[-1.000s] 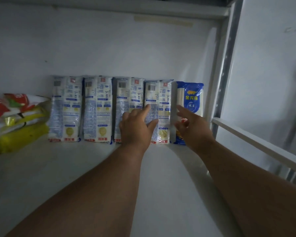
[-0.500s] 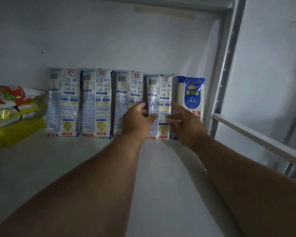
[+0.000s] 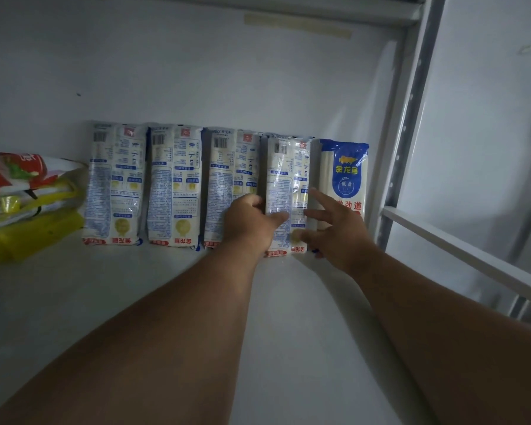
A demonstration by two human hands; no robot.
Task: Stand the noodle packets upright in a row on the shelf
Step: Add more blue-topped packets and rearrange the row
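Several noodle packets stand upright in a row against the back wall of the white shelf [image 3: 135,302]. Most show their printed backs upside down; the rightmost packet [image 3: 347,176] shows its blue front. My left hand [image 3: 249,222] grips the left edge of the fourth packet [image 3: 285,185], thumb across its face. My right hand [image 3: 334,228] touches the right side of that packet with fingers spread, partly covering the blue-front packet's lower half. The fourth packet's base sits slightly forward of the others.
A pile of red, white and yellow bags [image 3: 22,204] lies at the shelf's left. A grey perforated upright [image 3: 408,124] and a white rail [image 3: 460,253] bound the right side. Another shelf board [image 3: 258,7] runs overhead.
My left hand has moved from the packet faces to clasp the fourth packet's left edge. My right hand has shifted left onto it. The packet's base has come forward a little.
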